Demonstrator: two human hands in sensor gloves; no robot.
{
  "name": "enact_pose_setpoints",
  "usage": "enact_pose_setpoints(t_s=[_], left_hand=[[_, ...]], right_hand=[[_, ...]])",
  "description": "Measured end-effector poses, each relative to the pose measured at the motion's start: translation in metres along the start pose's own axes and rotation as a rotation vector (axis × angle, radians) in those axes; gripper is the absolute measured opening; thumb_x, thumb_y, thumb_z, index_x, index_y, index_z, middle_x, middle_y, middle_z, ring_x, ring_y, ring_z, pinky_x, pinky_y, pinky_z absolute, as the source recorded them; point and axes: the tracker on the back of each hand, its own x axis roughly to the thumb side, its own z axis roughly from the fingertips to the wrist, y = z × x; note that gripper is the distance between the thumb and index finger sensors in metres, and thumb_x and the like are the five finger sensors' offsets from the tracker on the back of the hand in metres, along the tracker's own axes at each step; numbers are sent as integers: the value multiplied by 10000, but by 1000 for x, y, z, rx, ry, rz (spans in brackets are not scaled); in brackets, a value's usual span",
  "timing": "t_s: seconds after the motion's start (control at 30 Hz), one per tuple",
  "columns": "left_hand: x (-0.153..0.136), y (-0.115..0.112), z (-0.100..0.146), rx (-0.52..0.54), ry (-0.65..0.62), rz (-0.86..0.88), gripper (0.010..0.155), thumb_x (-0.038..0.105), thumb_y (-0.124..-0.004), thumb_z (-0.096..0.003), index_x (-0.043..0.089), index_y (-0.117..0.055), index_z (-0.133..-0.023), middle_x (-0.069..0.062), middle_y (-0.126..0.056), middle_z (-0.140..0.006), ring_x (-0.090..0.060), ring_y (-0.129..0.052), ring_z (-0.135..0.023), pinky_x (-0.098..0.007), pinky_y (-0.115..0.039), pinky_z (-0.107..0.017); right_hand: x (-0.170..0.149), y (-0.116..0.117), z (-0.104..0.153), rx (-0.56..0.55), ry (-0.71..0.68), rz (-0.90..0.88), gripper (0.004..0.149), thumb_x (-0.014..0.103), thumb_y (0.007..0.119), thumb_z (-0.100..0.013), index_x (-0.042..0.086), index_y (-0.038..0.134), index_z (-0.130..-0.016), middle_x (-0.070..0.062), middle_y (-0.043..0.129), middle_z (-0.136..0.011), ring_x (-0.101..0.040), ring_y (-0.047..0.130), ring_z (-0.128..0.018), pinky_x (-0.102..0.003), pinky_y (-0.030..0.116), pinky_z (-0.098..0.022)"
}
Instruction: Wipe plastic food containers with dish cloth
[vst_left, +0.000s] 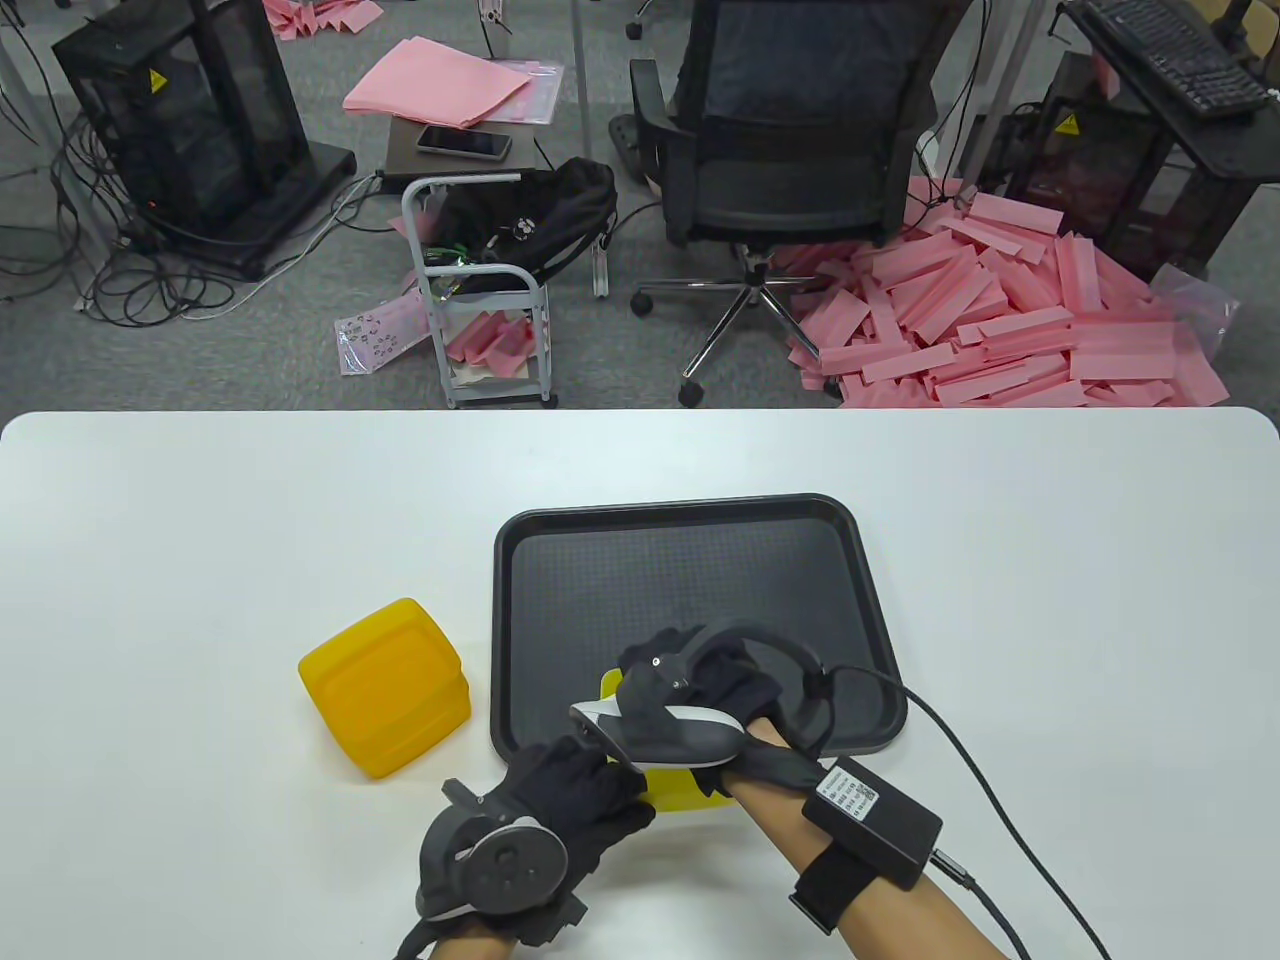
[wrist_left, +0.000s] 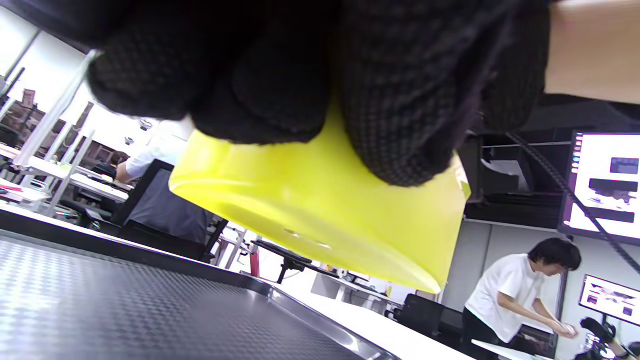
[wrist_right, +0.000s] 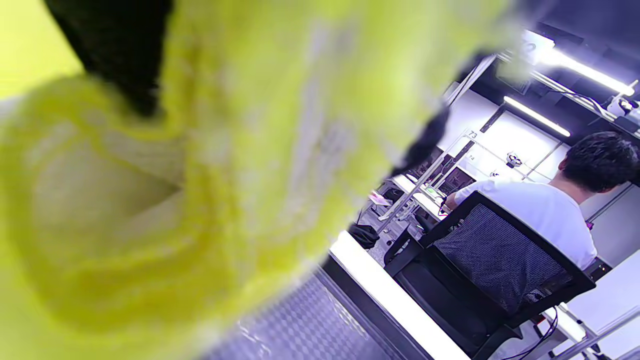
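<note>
The left hand (vst_left: 560, 800) grips a yellow container (wrist_left: 320, 220) over the near edge of the black tray (vst_left: 520, 560). The right hand (vst_left: 720, 700) presses a yellow dish cloth (wrist_right: 165, 200) on it. The container looks light, stiff and a bit slippery, so holding its rim seems best. The cloth looks soft. No words can be read on either.

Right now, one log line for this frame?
left hand: holds yellow container | right hand: yellow dish cloth on it | second container: beside black tray
</note>
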Motion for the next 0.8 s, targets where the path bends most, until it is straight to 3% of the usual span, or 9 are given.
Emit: enact_pose_setpoints(t_s=[0.43, 0.8], left_hand=[[-1, -3, 0, 37, 37, -32, 414, 540, -958, -327, 287, -1001, -652, -1, -1030, -437, -247, -1020, -385, -430, -873, -301], [-4, -4, -1, 37, 81, -20, 415, 539, -953, -333, 284, -996, -657, 7, -1034, -419, -239, -1027, -364, -431, -876, -283]], right_hand=[[-4, 6, 24, 4, -123, 9, 423, 301, 978, -411, 364, 854, -810, 28, 878, -918, -253, 1010, -531, -290, 965, -273], [6, -5, 31, 227, -183, -29, 402, 262, 915, -450, 401, 807, -811, 1, 847, -959, -297, 949, -619, -344, 919, -351]])
